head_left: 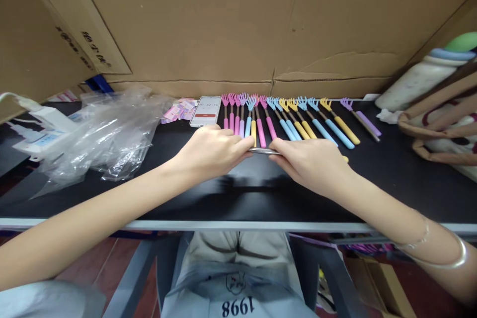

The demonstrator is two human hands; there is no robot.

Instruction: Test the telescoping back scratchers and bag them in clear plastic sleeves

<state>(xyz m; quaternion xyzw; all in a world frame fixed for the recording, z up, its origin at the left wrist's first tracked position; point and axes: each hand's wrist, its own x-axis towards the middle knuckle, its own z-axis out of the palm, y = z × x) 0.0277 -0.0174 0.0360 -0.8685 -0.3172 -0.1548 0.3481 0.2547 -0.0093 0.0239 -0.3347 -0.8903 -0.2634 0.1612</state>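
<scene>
The left hand point(212, 151) is clenching one end of a slim metal rod point(263, 151), and the right hand point(313, 164) is grasping the other, so that only a short shiny stretch is showing between the two. The rod is hanging nearly level above the black tabletop point(242, 203), where dark, blurred shadows are spreading below. A yellow tip point(346, 159) is peeking out past the right hand; I cannot tell what it is joining on to. Just beyond the hands, a row of claw-headed sticks point(261, 131) is lying with handles toward the person and claws pointing away, mostly pink ones on the left, blue and yellow ones on the right; the hands are hiding some handle ends. Past the row's right end, a purple claw point(346, 104) is lying on its bare shaft, with a purple handle point(368, 123) resting just beside it. Clear plastic bags point(112, 134) are heaping up on the left, near a white power strip point(48, 134). A phone point(206, 111) is showing a timer between pink cards point(180, 110) and the row. At the back, brown cardboard point(204, 20) is standing as a wall
</scene>
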